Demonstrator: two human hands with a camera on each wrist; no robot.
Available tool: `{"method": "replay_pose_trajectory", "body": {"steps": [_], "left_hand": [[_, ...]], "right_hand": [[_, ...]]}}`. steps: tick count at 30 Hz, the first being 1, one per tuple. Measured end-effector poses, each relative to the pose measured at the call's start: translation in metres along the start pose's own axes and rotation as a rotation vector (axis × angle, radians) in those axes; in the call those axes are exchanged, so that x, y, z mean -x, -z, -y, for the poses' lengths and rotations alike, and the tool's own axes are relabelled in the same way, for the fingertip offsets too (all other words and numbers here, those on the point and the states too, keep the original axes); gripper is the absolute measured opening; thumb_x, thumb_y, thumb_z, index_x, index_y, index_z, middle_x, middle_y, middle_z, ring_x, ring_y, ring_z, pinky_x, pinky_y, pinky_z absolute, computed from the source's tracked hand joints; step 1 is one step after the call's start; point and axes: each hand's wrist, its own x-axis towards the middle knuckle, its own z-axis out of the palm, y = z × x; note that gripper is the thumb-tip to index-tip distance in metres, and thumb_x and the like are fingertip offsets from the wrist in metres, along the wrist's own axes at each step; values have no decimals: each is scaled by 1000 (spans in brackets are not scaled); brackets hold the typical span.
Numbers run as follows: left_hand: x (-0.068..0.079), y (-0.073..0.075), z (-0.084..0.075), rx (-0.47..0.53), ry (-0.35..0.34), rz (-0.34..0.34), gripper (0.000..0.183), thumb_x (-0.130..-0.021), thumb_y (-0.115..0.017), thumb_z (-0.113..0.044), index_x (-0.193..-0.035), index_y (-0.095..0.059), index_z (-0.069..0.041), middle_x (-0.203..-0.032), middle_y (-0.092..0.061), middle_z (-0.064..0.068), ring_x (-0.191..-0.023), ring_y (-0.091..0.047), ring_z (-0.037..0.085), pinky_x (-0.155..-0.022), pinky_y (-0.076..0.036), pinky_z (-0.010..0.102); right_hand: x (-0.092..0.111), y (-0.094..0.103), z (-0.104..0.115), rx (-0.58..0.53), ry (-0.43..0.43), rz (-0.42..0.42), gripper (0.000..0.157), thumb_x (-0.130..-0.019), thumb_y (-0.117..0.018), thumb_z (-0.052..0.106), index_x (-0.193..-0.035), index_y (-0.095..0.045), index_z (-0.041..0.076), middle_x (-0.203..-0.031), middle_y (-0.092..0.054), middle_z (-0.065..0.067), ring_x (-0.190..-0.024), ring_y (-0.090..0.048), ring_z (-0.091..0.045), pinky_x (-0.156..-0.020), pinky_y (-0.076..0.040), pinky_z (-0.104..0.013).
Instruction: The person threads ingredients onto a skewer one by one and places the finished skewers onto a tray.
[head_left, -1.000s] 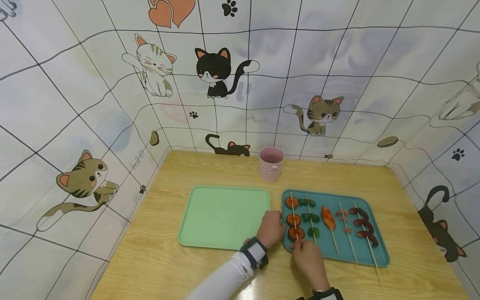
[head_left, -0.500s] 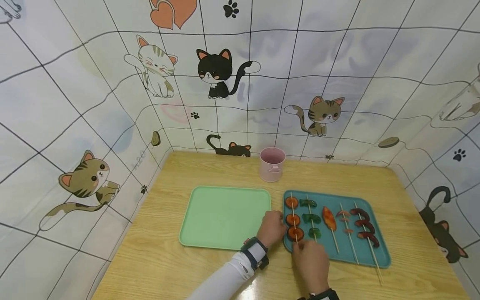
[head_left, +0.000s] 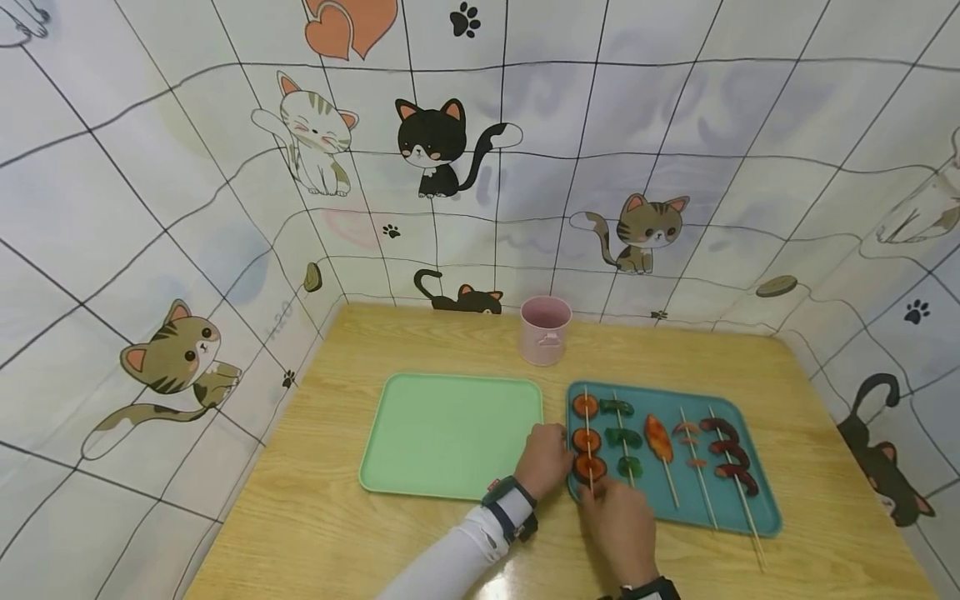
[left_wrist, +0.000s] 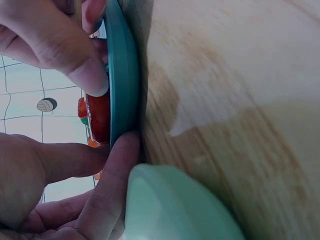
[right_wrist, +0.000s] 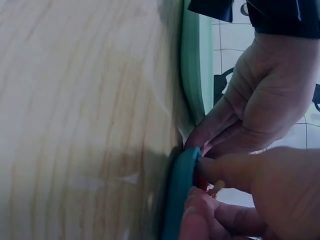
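A skewer of round orange-red slices with dark rims [head_left: 587, 440] lies along the left side of the blue tray [head_left: 678, 505]. My right hand [head_left: 621, 527] pinches the near end of its stick, just above the tray's front rim. My left hand [head_left: 543, 463] holds the tray's left edge. In the left wrist view the thumb [left_wrist: 75, 160] is inside the rim and a finger [left_wrist: 117, 165] presses from outside. The right wrist view has both hands close together at the tray's corner [right_wrist: 184, 172]; the fingers partly cover the skewer there.
Left of the blue tray lies a bare light green tray [head_left: 450, 433]. Other skewers on the blue tray carry green pieces [head_left: 623, 437], an orange-brown cutlet shape [head_left: 658, 437], small pinkish pieces [head_left: 688, 439] and dark red curved pieces [head_left: 729, 452]. A pink cup [head_left: 545, 333] stands behind.
The skewer's near end has shifted slightly left in my right hand's pinch, and that hand has turned a little. My left hand stays on the tray's edge.
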Motion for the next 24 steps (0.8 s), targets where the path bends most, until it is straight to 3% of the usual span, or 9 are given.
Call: {"method": "replay_pose_trajectory", "body": {"steps": [6,10,13,16,19,21,24], "left_hand": [[-1,3,1,19,-9,8,5,-80,-69,1,-81,-72,-3,-60,-43,-8,-49,-40,5,-40,-31,17],[0,10,5,90,-41,14,22,-85,-72,-3,-105,-75,4,-58,-58,-4,-53,-50,4,-48,-41,16],[-1,20,11,162,-80,3,32,-90,-74,-11,-117,-72,6,-68,-70,3,-59,-59,5,-56,-48,16],[-3,32,21,173,-138,-31,37,-95,-73,-22,-122,-70,4,-89,-74,9,-73,-67,11,-66,-54,18],[-3,48,34,106,-161,-79,44,-99,-68,-34,-127,-68,-1,-107,-72,13,-93,-71,22,-79,-58,27],[-3,62,46,48,-146,-113,50,-101,-64,-43,-133,-66,-5,-120,-69,15,-109,-68,28,-90,-59,36],[-1,88,67,-34,-104,-167,60,-100,-60,-53,-141,-60,-9,-136,-60,15,-128,-58,31,-103,-54,46]], "right_hand": [[-1,6,3,-2,-1,50,24,-90,-75,27,-76,-73,8,-57,-59,2,-52,-54,-14,-45,-34,-29],[-3,14,4,-14,-24,82,33,-93,-72,32,-93,-74,-1,-62,-61,-1,-55,-56,-15,-47,-38,-30],[-7,21,3,-21,-9,90,38,-95,-71,34,-98,-69,-3,-70,-60,-5,-59,-53,-17,-50,-37,-30],[-14,25,-1,-39,93,52,35,-93,-75,34,-100,-69,1,-81,-62,-7,-68,-56,-19,-57,-40,-30],[-21,26,-6,-67,268,-16,38,-90,-80,32,-112,-71,2,-99,-67,-10,-85,-63,-23,-67,-52,-37],[-27,29,-10,-92,390,-77,43,-88,-83,30,-119,-70,4,-110,-68,-14,-99,-64,-32,-80,-56,-47],[-39,35,-16,-102,521,-162,54,-84,-85,28,-130,-67,7,-130,-63,-22,-116,-57,-45,-94,-49,-65]]}}
